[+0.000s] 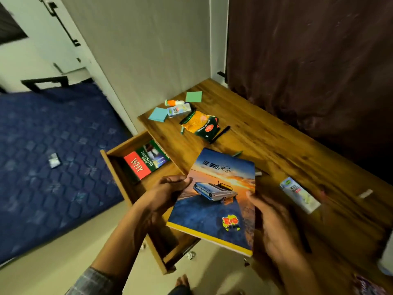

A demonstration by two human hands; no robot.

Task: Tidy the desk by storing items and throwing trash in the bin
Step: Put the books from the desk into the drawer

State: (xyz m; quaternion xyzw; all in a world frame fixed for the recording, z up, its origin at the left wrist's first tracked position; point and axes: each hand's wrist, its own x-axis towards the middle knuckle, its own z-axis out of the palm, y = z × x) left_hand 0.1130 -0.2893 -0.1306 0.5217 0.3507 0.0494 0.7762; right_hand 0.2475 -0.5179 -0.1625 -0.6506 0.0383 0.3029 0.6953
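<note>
you hold the notebook [217, 199] by its side edges, left hand [163, 194] and right hand [274, 222] each in a grip on it, tilted over the tabletop's [287, 145] front-left corner, likely to slide into the open drawer [119, 167] beside the book [146, 160].

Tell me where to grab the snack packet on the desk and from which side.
Pinch the snack packet at its crumpled far end, coming from above. It lies flat on the desk, so there is nothing to wrap round. A black pen lies along its right edge, so the left side looks freer.
</note>
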